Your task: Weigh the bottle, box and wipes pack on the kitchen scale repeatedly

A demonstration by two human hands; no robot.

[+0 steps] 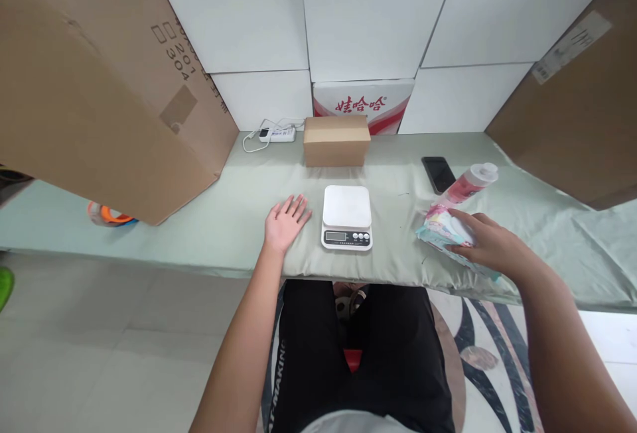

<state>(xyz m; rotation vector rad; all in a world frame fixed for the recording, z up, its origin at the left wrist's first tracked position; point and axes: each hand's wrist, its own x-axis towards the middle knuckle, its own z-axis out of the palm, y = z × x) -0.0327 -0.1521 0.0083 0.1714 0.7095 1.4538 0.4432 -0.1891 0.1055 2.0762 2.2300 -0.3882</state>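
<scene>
My left hand [284, 222] lies palm up on the green cloth, fingers spread, holding nothing, just left of a white kitchen scale [347, 207]. The scale's small display faces me and its plate bears nothing. At the right, my right hand [485, 241] is closed over a soft, pastel-coloured plastic packet [442, 231] that rests on the table; some of the packet is hidden under the hand. Right behind the packet lies a clear bottle [468, 184] with a pink label and a white cap. A black phone [438, 174] lies beyond them.
A small brown carton [337, 141] stands behind the scale, with a white power strip [277, 134] to its left. Large cardboard sheets [114, 108] [572, 108] flank the table. Orange tape [115, 215] sits at the left. The table's front edge is close to my lap.
</scene>
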